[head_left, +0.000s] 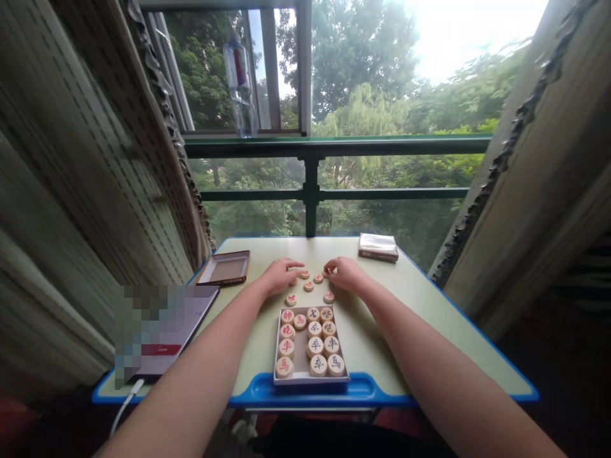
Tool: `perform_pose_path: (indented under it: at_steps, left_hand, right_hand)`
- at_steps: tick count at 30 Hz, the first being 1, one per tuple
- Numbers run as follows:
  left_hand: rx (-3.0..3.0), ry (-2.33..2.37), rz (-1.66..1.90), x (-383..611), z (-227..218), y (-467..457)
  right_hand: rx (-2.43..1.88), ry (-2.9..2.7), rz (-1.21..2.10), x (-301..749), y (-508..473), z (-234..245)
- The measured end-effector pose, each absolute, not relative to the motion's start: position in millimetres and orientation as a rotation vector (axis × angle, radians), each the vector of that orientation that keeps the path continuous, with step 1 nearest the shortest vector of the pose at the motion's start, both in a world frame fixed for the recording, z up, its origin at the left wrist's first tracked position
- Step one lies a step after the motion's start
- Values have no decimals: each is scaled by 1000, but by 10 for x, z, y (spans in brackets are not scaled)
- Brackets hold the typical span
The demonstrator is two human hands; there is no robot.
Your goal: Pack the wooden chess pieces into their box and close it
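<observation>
My left hand [281,275] reaches over the table with its index finger stretched out and thumb apart. Under its fingers lies a xiangqi piece [293,282], partly covered, and just beside the thumb is another red-marked piece [305,274]. My right hand [347,273] has its fingers bent down onto a piece [326,274], mostly hidden at the fingertips. Between and below the hands lie more loose red pieces [309,286]. Nearer me, an open box [300,362] holds stacked round wooden pieces, red-marked on the left and black-marked on the right.
A shallow box lid [224,267] rests at the table's left edge, beside a laptop [176,331] with a white cable [126,404]. At the back right sits a small pack [378,247]. Beyond the table [420,331] stand a green railing [382,145] and windows; curtains hang either side.
</observation>
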State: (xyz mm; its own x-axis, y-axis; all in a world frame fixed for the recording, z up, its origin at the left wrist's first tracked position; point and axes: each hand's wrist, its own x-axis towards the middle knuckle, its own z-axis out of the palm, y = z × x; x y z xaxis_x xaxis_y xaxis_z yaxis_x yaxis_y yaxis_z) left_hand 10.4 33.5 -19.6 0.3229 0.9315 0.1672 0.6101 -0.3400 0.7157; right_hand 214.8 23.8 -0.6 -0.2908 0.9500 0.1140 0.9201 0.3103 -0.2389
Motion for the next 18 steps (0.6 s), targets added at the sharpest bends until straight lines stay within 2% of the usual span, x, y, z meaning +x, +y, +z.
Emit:
perform_pose_path:
  at_steps: [5, 18]
  left_hand:
    - [2216, 1327, 711, 129, -219, 317]
    - [1955, 1425, 819, 177, -264, 302]
  right_hand:
    - [-1731, -2271, 185, 2148, 276, -68]
    - [-1717, -2297, 110, 2110, 270, -123]
